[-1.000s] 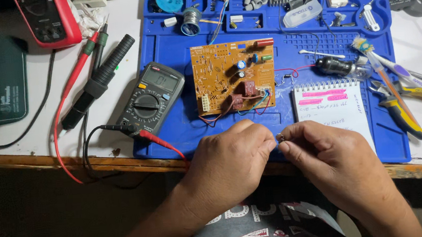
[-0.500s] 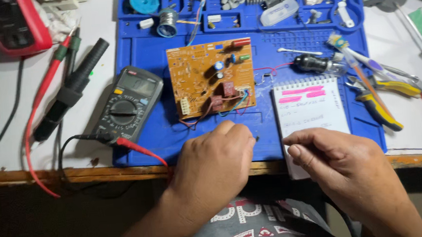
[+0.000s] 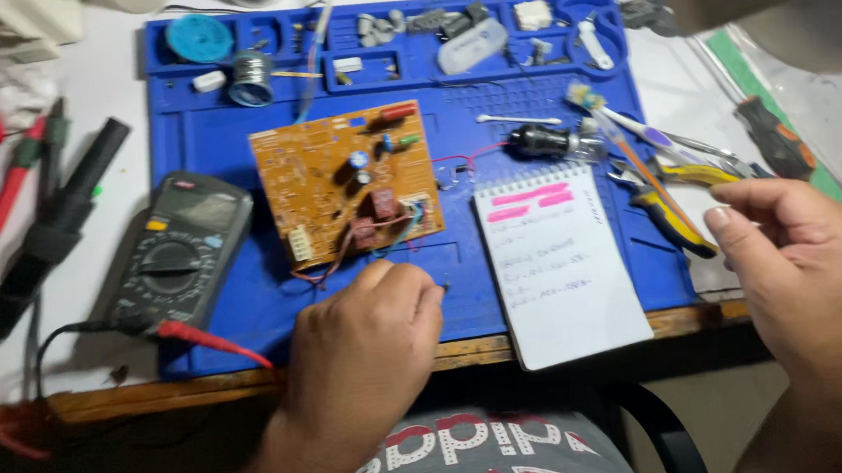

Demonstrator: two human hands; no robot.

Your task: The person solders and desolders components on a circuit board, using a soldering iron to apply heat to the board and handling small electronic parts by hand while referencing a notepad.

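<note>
Left hand [image 3: 365, 346] stays at front edge of blue mat [image 3: 204, 148], fingers curled, pinching tiny dark part [image 3: 444, 286] at fingertips, just below orange circuit board [image 3: 347, 182]. Right hand [image 3: 815, 281] has pulled away from left, now off mat's right edge, past notepad [image 3: 563, 265], near yellow-handled pliers [image 3: 674, 202]; fingers loosely bent, holding nothing visible. Multimeter [image 3: 177, 251] unmoved at mat's left edge.

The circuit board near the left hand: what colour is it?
Orange-brown circuit board, seen in the head view, lying on the blue mat.
</note>
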